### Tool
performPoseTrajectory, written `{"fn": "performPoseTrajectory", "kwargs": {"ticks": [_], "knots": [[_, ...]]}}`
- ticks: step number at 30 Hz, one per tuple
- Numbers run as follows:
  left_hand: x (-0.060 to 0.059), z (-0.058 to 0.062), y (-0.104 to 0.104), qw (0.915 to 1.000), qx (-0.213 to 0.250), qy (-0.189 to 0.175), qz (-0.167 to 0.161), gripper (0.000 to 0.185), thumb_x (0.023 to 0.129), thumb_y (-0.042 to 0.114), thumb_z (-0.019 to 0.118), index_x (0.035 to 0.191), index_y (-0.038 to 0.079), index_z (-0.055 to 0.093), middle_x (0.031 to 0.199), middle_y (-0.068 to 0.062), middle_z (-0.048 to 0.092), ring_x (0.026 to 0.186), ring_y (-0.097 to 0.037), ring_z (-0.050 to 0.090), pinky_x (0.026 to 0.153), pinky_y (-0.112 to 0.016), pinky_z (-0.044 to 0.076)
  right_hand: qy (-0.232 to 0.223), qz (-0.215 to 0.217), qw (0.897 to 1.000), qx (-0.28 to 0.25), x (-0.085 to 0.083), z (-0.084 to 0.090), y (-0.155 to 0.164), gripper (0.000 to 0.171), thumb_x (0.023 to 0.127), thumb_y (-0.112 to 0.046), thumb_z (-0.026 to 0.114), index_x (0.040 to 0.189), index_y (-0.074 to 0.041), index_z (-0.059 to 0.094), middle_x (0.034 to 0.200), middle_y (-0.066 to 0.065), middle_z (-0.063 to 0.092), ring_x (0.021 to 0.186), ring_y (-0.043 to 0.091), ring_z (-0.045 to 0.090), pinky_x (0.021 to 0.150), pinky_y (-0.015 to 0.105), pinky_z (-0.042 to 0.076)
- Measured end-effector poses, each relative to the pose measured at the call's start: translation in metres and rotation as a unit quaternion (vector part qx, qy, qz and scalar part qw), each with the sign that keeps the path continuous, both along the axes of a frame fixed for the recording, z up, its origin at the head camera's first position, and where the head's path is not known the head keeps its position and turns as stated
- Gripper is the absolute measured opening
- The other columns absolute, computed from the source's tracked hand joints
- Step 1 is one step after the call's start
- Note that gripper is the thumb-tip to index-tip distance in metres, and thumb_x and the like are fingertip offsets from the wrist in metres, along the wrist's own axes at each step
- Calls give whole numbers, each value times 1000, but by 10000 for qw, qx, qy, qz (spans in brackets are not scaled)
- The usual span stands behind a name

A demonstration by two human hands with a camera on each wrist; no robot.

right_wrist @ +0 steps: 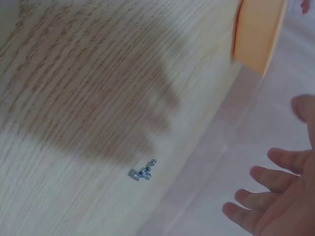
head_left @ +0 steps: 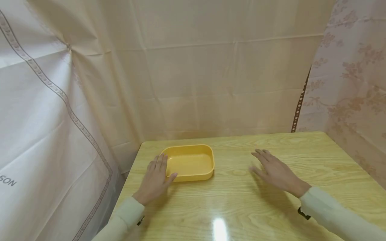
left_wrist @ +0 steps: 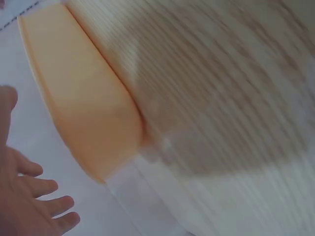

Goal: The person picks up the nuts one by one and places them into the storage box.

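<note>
A shallow yellow tray (head_left: 191, 176) with rounded corners sits on the wooden table (head_left: 241, 207), left of the middle. My left hand (head_left: 154, 182), fingers extended, overlaps the tray's left end in the head view. In the left wrist view, the fingers of that hand (left_wrist: 34, 191) show apart from the tray's side wall (left_wrist: 88, 98). Over the table to the right of the tray, my right hand (head_left: 277, 174) is held with its fingers extended and nothing in it. A small cluster of shiny metal pieces (right_wrist: 142, 171), like little screws, lies on the wood in the right wrist view.
Beige cloth (head_left: 193, 73) hangs behind the table's far edge. White cloth (head_left: 54, 134) with a patterned band drapes down the left side, and flowered cloth (head_left: 356, 77) hangs along the right. Both arms wear pale sleeves (head_left: 328, 211).
</note>
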State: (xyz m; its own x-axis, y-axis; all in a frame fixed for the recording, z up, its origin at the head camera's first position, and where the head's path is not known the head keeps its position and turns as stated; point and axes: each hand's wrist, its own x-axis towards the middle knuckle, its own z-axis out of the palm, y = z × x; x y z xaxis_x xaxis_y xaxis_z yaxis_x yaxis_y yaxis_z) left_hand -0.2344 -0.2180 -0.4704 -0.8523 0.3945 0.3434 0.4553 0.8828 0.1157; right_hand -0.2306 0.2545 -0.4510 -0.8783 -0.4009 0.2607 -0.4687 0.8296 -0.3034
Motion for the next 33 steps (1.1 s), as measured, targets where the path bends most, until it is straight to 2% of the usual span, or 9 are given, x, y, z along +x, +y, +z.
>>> {"fn": "performPoseTrajectory", "kwargs": {"ticks": [5,7,10,14,18,20,24,30,33], "knots": [[-7,-6,-18,9973,413,471,396,63,106,41,57,141,-10,49,141,-33,50,130,-49,48,108,-62,39,128,-203,9995,-197,-1,-1,6,49,105,-34,63,139,0,55,131,23,62,113,41,62,86,58,55],[-9,-9,-25,9941,617,678,581,53,105,37,61,129,-10,56,125,-31,58,115,-47,55,96,-59,47,91,-278,9994,-190,-2,-2,8,42,104,-32,65,130,0,60,118,18,68,101,33,67,77,51,57],[-10,-13,-35,9902,852,673,876,42,104,34,64,114,-6,59,103,-23,59,92,-38,58,79,-51,50,-82,-351,9992,-186,-4,-4,15,32,101,-29,69,116,-1,64,95,8,69,80,21,66,65,41,56],[-9,-18,-44,9851,1108,100,1308,35,105,36,60,102,1,57,87,-12,54,71,-25,52,64,-40,46,-437,-396,9982,-132,-7,-11,28,27,98,-25,72,106,-1,63,80,0,64,63,9,57,53,30,48],[-7,-20,-51,9734,1478,-725,1594,35,107,38,56,92,7,56,79,-5,54,63,-18,50,56,-34,42,-948,-540,9938,-217,-12,-21,43,29,101,-27,69,107,0,60,68,-2,59,52,9,50,47,28,41],[-6,-22,-53,9665,1706,-1081,1583,35,107,37,55,87,9,56,75,-3,53,61,-18,49,55,-33,42,-1132,-636,9911,-295,-12,-27,49,31,102,-28,67,109,0,59,63,-1,57,50,11,46,45,29,38],[-7,-25,-55,9524,2198,-1523,1464,36,108,34,56,80,11,56,68,-2,53,58,-17,49,54,-31,41,-1385,-794,9863,-427,-13,-33,59,32,102,-31,66,108,0,58,61,-1,54,50,14,43,46,31,35],[-6,-30,-54,9304,2795,-1962,1333,38,110,33,52,84,6,59,69,-4,56,57,-17,54,50,-30,46,-1608,-841,9817,-572,-18,-39,70,35,103,-32,64,106,1,56,66,1,56,51,14,41,47,30,34],[-6,-30,-52,9204,3038,-2068,1337,41,112,32,45,89,4,63,74,-6,60,62,-17,56,54,-30,48,-1728,-833,9790,-686,-21,-42,74,35,103,-31,64,108,2,55,65,2,56,50,12,40,45,28,33]]}}
